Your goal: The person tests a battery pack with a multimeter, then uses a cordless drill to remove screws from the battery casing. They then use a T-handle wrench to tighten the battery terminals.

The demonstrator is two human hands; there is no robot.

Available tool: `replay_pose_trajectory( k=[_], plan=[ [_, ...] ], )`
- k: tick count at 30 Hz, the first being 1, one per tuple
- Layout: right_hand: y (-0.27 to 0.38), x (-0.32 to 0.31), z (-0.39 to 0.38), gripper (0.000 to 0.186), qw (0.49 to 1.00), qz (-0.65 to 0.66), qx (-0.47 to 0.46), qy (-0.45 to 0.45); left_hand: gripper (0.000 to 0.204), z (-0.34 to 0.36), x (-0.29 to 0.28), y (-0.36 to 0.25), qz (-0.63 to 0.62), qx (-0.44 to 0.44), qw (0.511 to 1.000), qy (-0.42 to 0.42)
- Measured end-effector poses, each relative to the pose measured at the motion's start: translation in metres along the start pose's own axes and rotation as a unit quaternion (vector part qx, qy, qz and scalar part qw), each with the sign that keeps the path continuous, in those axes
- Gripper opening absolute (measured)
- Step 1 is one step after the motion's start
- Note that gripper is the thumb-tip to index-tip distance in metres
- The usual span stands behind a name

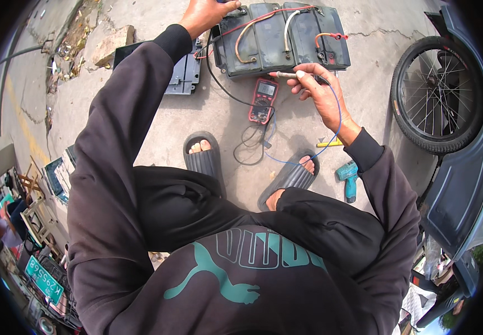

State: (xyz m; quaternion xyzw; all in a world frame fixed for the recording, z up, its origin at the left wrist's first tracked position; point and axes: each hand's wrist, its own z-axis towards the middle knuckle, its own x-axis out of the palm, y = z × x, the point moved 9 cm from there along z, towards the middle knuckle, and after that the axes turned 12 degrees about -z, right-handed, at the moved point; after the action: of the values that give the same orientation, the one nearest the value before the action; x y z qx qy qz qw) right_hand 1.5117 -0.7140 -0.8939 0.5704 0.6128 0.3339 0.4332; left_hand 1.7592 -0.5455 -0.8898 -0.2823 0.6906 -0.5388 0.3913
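A spoked wheel (440, 92) with a black tyre stands at the right, beside a dark vehicle body panel (462, 184). A teal cordless drill (348, 177) lies on the concrete ground (375, 33) near the right sandal (289, 178); a grey plastic cover (184, 75) lies at the upper left, with a broken stone (107, 47) beyond it. A green plate (43, 279) rests at the lower left.

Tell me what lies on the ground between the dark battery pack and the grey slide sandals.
In the head view, a red handheld multimeter with coiled black and blue leads lies on bare concrete between the dark battery pack and the grey slide sandals.
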Motion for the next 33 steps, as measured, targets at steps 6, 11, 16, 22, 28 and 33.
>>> replay_pose_trajectory(
  k=[6, 11, 16, 22, 28, 33],
  plan=[
    [0.014, 0.017, 0.022, 0.029, 1.0, 0.014, 0.0, 0.017, 0.019, 0.001, 0.002, -0.009, 0.059, 0.028, 0.998, -0.007],
    [0.014, 0.019, 0.027, 0.028, 1.0, 0.015, -0.006, 0.009, 0.018, 0.002, 0.003, -0.002, 0.039, 0.002, 0.999, -0.006],
    [0.011, 0.013, 0.032, 0.028, 1.0, 0.012, 0.004, -0.005, 0.018, 0.01, 0.002, 0.018, -0.03, -0.002, 1.0, 0.002],
    [0.012, 0.016, 0.031, 0.028, 1.0, 0.013, 0.008, 0.0, 0.017, -0.001, 0.001, -0.004, 0.023, -0.007, 1.0, -0.017],
    [0.014, 0.016, 0.034, 0.028, 1.0, -0.002, 0.007, 0.002, 0.015, 0.005, 0.0, 0.012, -0.034, -0.025, 0.999, -0.011],
    [0.015, 0.016, 0.036, 0.028, 1.0, -0.026, -0.009, -0.001, 0.014, 0.005, 0.004, 0.011, -0.064, -0.009, 0.998, 0.016]
  ],
)
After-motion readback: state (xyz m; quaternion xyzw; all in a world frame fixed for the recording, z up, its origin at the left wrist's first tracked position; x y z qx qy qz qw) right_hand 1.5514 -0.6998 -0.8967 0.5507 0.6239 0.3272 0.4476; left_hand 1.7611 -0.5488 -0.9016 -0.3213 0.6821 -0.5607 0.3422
